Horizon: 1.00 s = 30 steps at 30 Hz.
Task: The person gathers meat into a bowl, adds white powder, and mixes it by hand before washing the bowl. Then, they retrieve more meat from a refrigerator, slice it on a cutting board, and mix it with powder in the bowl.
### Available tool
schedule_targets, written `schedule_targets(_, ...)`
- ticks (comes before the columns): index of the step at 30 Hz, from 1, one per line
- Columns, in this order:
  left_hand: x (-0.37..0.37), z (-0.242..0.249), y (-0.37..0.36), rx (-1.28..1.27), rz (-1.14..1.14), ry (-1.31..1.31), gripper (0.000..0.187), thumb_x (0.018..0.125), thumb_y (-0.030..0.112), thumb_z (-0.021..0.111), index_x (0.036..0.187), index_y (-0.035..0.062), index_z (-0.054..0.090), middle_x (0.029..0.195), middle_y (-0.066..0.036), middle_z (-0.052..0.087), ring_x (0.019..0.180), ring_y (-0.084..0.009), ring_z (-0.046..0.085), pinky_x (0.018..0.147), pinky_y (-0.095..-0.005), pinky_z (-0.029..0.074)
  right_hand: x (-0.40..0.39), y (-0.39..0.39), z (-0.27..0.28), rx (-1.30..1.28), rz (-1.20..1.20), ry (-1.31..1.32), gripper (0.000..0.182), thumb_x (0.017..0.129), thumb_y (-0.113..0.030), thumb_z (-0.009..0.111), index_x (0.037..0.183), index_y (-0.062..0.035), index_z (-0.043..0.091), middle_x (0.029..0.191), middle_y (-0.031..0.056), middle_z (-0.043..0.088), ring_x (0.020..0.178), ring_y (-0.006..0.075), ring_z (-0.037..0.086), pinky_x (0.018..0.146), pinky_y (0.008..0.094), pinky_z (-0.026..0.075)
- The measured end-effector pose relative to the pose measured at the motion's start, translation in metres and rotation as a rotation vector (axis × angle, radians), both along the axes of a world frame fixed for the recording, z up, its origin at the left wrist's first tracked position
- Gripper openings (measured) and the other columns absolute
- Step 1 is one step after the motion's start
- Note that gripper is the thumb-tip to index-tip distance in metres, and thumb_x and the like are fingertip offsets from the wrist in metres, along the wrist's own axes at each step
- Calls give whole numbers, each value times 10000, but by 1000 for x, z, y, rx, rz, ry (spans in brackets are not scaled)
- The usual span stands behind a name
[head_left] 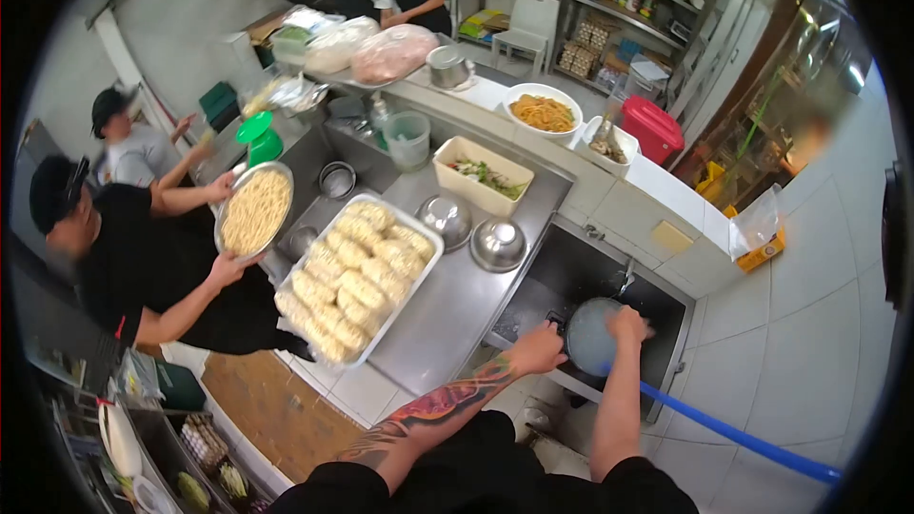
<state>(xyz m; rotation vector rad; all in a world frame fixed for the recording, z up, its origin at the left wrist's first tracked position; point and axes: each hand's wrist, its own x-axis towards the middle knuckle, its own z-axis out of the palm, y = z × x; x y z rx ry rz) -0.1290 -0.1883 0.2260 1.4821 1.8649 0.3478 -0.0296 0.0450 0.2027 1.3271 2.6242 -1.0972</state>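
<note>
Round vessel [592, 343], with cloudy, greyish liquid in it, is held inside the dark-looking sink [533, 290], below the faucet [626, 278]. Its left edge is gripped by the left hand [536, 349], which is clamped at a dark, handle-like part. The right hand [628, 326] is placed over the vessel's right side; its fingers are blurred, so whether they are closed or apart cannot be told. A blue hose [738, 435] is seen running from beside the vessel toward the lower right. To the left of the sink, two steel bowls [499, 245] are set on the metal surface [419, 328], near a cream container [484, 178] of leafy food. Farther left, noodle bundles [357, 276] are piled in a white tray [400, 310], and a round pan [255, 211] of noodles is held by a co-worker [124, 257].
</note>
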Motion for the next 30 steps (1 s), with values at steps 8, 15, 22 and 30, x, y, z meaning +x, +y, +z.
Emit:
schedule_targets(8, 48, -39, -273, 576, 453, -153, 376, 954, 245, 597, 1265, 33, 613, 1301, -171, 614, 1223, -333, 568, 1042, -412, 440, -96, -85, 144, -177, 202, 480, 696, 865, -72, 409, 1548, -156, 310, 615, 81, 587, 432, 187, 550, 451, 329, 484)
schedule_targets(15, 103, -82, -545, 403, 970, 5, 343, 865, 184, 615, 1179, 58, 668, 1144, -188, 673, 1050, -344, 646, 915, -442, 505, -157, -128, 183, -2, 525, 299, 374, 987, -448, 532, 745, -180, 631, 498, -89, 350, 433, 45, 329, 400, 264, 245)
schedule_targets(22, 222, -171, -772, -311, 1647, -56, 304, 841, 201, 632, 1102, 69, 717, 1079, -144, 705, 1034, -294, 657, 903, -433, 502, -100, -585, 21, -888, 857, 132, 338, 883, -139, 564, 1174, 16, 643, 743, 53, 663, 621, 141, 613, 608, 305, 523)
schedule_targets(30, 497, -293, -829, -312, 2250, -308, 414, 853, 285, 553, 1210, 114, 674, 1203, -186, 664, 1143, -366, 610, 1014, -445, 467, -41, -913, -28, -625, 1970, 200, 170, 797, 63, 541, 834, -33, 676, 1090, 127, 674, 989, 255, 664, 859, 328, 525)
